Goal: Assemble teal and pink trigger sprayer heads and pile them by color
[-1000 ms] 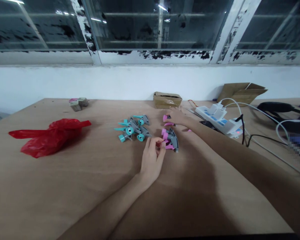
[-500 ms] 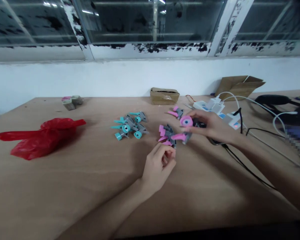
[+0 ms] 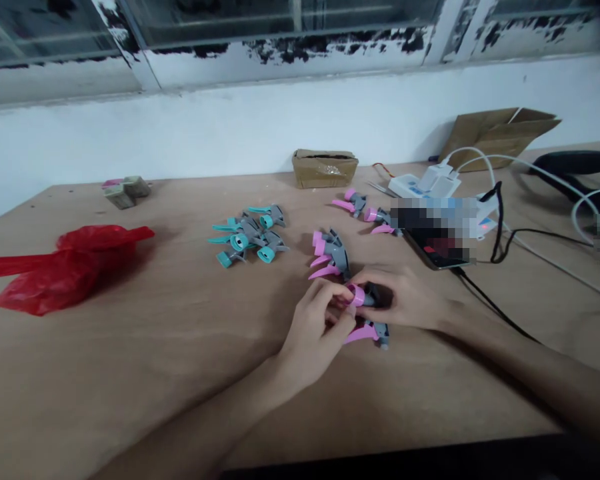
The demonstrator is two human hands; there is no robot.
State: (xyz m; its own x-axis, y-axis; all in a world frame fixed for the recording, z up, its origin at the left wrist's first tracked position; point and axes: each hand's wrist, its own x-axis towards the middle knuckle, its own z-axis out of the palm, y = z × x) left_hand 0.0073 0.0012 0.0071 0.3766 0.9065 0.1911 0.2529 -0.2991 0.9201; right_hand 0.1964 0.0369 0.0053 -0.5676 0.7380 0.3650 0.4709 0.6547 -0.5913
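My right hand (image 3: 405, 300) grips a pink and grey spray trigger head (image 3: 367, 313), its pink lever pointing down and left. My left hand (image 3: 317, 327) is closed in a pinch against the pink collar of that same part; what its fingertips hold, if anything, is hidden. Just beyond my hands lies a small heap of pink and grey trigger heads (image 3: 329, 253). Two more pink ones (image 3: 367, 208) lie further back. A cluster of teal and grey trigger heads (image 3: 250, 235) lies to the left of the pink heap.
A red plastic bag (image 3: 60, 267) lies at the left of the wooden table (image 3: 155, 347). A small cardboard box (image 3: 324, 167) stands by the wall. A white power strip (image 3: 423, 185), cables and a phone (image 3: 437, 247) fill the right side. A larger cardboard box (image 3: 500, 127) sits far right.
My right hand brought a pink trigger head from the back of the table toward me. My left hand left the pink heap and met it. The view tilted down.
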